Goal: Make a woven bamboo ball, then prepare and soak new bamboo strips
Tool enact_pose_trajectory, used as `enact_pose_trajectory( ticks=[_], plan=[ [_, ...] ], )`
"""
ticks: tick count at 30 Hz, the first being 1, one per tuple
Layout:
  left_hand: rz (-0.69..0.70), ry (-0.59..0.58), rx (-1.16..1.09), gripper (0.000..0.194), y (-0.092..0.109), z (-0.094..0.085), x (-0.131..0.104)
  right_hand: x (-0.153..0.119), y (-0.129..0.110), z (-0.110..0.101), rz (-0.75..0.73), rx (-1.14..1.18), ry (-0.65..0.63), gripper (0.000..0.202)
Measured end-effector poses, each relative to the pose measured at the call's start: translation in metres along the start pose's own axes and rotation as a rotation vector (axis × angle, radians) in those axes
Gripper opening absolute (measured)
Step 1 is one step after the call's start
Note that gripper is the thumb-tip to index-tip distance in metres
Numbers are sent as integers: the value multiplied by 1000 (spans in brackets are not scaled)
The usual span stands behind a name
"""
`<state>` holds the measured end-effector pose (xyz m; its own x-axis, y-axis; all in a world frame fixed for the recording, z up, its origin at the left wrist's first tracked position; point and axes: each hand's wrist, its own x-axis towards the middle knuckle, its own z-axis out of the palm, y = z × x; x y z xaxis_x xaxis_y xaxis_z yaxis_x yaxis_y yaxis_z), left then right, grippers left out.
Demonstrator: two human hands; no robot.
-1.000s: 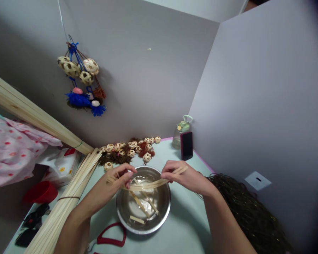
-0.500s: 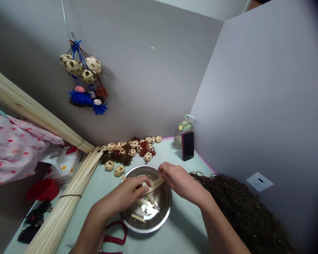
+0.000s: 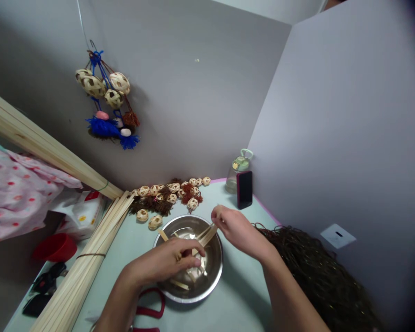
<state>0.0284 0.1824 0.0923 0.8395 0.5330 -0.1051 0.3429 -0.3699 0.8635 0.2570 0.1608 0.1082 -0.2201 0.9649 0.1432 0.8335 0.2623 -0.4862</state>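
A steel bowl (image 3: 212, 279) stands on the pale green table (image 3: 242, 304) and holds water and several short bamboo strips (image 3: 178, 284). My left hand (image 3: 173, 260) reaches into the bowl, fingers closed on the lower ends of a few thin strips. My right hand (image 3: 233, 226) hovers over the bowl's far right rim and pinches the upper ends of the same strips (image 3: 207, 235), which slant down toward the left hand.
Small woven balls (image 3: 173, 191) with brown tassels lie behind the bowl. A bundle of long bamboo slats (image 3: 90, 258) runs along the left. Red-handled scissors (image 3: 148, 311) lie near me. A phone (image 3: 244, 189) and bottle (image 3: 237, 170) stand at the back; dark cord (image 3: 318, 272) is piled right.
Both hands moved from holding the strips stretched above the bowl to lowering them in; the left hand dropped into the bowl and the strips now slant steeply.
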Motion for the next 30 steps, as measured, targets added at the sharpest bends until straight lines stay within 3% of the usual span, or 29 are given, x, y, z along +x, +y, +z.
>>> enact_pose_trajectory(
  ticks=[3,9,12,17,20,23,27,30],
  plan=[
    [4,87,-105,23,6,-17,-15,-1,16,-17,45,298,70,20],
    [71,674,-433,20,-5,-41,-40,-2,32,-36,104,973,265,24],
    [145,784,-545,23,-7,-40,-39,-1,22,-30,76,1089,286,19],
    [177,741,-654,31,0,-36,-33,0,4,-19,51,1089,163,18],
    [196,762,-771,48,-5,-43,-41,0,6,-21,55,1097,239,17],
    [134,761,-696,45,-16,-54,-55,-1,12,-26,57,1107,298,15],
    [-129,527,-431,38,-26,-59,-66,0,13,-27,63,1164,327,13],
    [-197,373,-319,36,-26,-55,-62,1,10,-24,65,1140,345,14]
  ],
)
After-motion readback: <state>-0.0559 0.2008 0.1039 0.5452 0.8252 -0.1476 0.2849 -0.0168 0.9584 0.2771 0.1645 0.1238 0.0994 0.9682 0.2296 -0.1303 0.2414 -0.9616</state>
